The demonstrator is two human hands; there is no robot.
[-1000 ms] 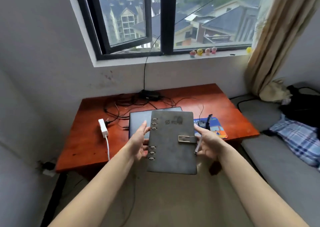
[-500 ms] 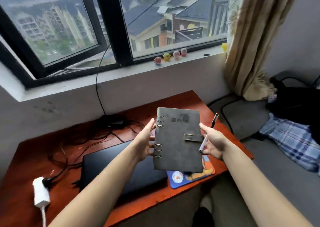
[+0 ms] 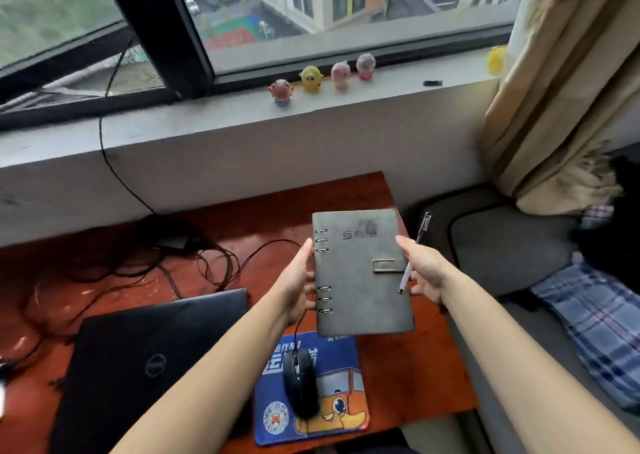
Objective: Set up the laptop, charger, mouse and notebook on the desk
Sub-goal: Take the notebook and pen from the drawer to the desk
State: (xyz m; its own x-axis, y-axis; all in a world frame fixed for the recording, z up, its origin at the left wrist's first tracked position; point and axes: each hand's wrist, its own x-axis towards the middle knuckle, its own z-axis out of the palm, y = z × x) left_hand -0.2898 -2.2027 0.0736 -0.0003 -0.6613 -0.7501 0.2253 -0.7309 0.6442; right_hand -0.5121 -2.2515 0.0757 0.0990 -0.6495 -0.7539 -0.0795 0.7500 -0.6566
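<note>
I hold a grey ring-bound notebook [image 3: 360, 280] with a clasp above the right part of the red-brown desk [image 3: 263, 218]. My left hand [image 3: 298, 284] grips its ringed spine edge. My right hand [image 3: 424, 271] grips the clasp edge and also holds a pen [image 3: 415, 249]. Below the notebook a black wired mouse [image 3: 300, 381] rests on a blue cartoon mouse pad [image 3: 332, 405]. A closed black laptop [image 3: 138, 360] lies left of the pad. Tangled black cables and a dark charger brick [image 3: 173, 242] lie at the back of the desk.
A windowsill with several small toy figures [image 3: 322, 77] runs behind the desk. A beige curtain [image 3: 561, 83] hangs at right. Beside the desk's right edge stands a grey cushioned seat [image 3: 502, 245] with plaid cloth [image 3: 602, 322] and a dark bag.
The view has moved closer to the desk and lower. The notebook, still held in both hands, now hangs over the desk's right part, above the mouse pad.
</note>
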